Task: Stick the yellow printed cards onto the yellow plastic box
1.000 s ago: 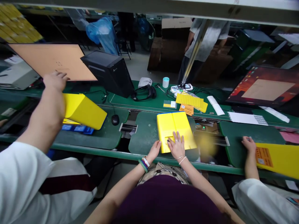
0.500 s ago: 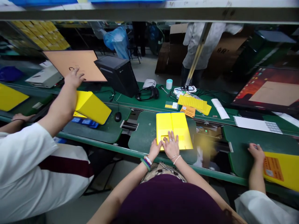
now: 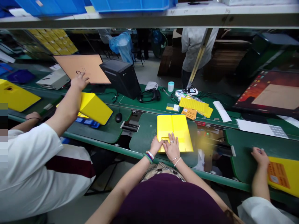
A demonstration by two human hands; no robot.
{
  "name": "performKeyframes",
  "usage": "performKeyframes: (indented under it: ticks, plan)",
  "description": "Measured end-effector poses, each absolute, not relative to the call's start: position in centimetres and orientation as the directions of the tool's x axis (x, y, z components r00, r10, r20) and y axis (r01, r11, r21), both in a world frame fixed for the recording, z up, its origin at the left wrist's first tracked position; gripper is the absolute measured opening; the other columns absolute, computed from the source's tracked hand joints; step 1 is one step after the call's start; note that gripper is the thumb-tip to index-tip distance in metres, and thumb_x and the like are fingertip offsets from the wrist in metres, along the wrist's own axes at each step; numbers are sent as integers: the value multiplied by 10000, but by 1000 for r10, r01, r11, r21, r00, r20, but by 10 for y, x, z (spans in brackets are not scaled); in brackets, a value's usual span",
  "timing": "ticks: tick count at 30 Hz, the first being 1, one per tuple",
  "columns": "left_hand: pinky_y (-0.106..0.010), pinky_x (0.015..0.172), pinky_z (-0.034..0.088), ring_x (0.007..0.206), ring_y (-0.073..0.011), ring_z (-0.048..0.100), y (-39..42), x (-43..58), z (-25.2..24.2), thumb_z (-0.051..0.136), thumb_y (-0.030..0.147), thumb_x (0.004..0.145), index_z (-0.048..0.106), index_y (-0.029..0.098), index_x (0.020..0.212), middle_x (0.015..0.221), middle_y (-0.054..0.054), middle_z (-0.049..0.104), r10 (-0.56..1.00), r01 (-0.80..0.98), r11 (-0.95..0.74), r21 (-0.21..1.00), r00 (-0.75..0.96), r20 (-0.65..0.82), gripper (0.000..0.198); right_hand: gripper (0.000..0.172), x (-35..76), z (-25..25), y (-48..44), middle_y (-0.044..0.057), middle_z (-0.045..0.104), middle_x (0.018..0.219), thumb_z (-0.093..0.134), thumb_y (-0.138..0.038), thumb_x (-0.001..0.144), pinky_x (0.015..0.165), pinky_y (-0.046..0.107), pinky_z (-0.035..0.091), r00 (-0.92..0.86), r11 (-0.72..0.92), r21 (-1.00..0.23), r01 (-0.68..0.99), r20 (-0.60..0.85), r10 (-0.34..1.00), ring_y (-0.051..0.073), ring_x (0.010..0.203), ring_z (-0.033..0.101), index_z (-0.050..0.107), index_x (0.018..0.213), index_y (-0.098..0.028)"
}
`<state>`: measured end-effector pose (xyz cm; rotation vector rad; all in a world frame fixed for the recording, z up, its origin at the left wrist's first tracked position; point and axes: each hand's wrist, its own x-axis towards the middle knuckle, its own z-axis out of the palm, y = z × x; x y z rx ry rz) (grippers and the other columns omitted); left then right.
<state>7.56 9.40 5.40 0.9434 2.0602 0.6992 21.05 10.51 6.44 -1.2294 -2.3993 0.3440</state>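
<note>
A flat yellow box (image 3: pixel 178 124) with a blue edge at its far end lies on the green board before me. A seam runs down its middle, and a cutout sits in its near half. At the near left corner is my left hand (image 3: pixel 155 147), its fingers pressed together by the cutout. A small dark spot shows at their tips; what they pinch, if anything, is too small to name. My right hand (image 3: pixel 173 148) rests on the box, fingers stretched over its surface, with the thumb side close to the left fingertips.
A co-worker's arm (image 3: pixel 70 102) reaches over a yellow box (image 3: pixel 98 109) toward a monitor (image 3: pixel 81 67). At right, another co-worker's hand (image 3: pixel 260 155) is beside a yellow box (image 3: pixel 285 174). Yellow sheets (image 3: pixel 193 104), an orange card (image 3: pixel 189 113) and a headset (image 3: pixel 150 95) lie behind.
The view has tilted up slightly, so more of the blue bins shows. My left fingertips have shifted slightly toward the cutout. My right hand remains on the box.
</note>
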Motion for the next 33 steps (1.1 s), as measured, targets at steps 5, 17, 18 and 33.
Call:
performKeyframes:
  ticks: [5, 17, 18, 33]
  plan:
    - [-448, 894, 525, 980, -209, 630, 119, 44, 75, 577, 380, 903, 559, 149, 1197, 1108, -86, 637, 849, 628, 528, 572, -385, -361, 374, 332, 228, 77, 105, 84, 479, 1451, 401, -299, 987, 1157, 538, 266, -491, 597, -473, 648, 341, 802, 267, 1471, 189, 724, 1027, -234]
    - [-358, 1176, 281, 1347, -225, 442, 227, 25, 162, 539, 118, 844, 565, 242, 1298, 1396, -99, 543, 874, 735, -366, 571, 482, -60, 471, 357, 381, 142, 196, 95, 508, 1379, 549, -387, 942, 1020, 499, 443, -98, 394, -662, 638, 437, 894, 252, 1204, 525, 556, 1261, -228]
    - [-333, 1188, 258, 1369, -212, 417, 226, 24, 162, 519, 107, 845, 582, 258, 1286, 1405, -84, 540, 846, 711, -416, 567, 531, -45, 471, 357, 402, 152, 195, 96, 516, 1365, 546, -388, 944, 1004, 494, 456, -90, 392, -665, 636, 441, 893, 252, 1191, 534, 557, 1258, -220]
    - [-395, 1185, 259, 1409, -238, 350, 250, -4, 122, 334, 138, 931, 508, 119, 1343, 1448, -176, 468, 972, 874, -222, 432, 234, 27, 448, 505, 301, 57, 173, 99, 743, 940, 561, -623, 795, 711, 372, 590, -196, -40, -962, 269, -96, 976, 258, 851, 695, 707, 987, -178]
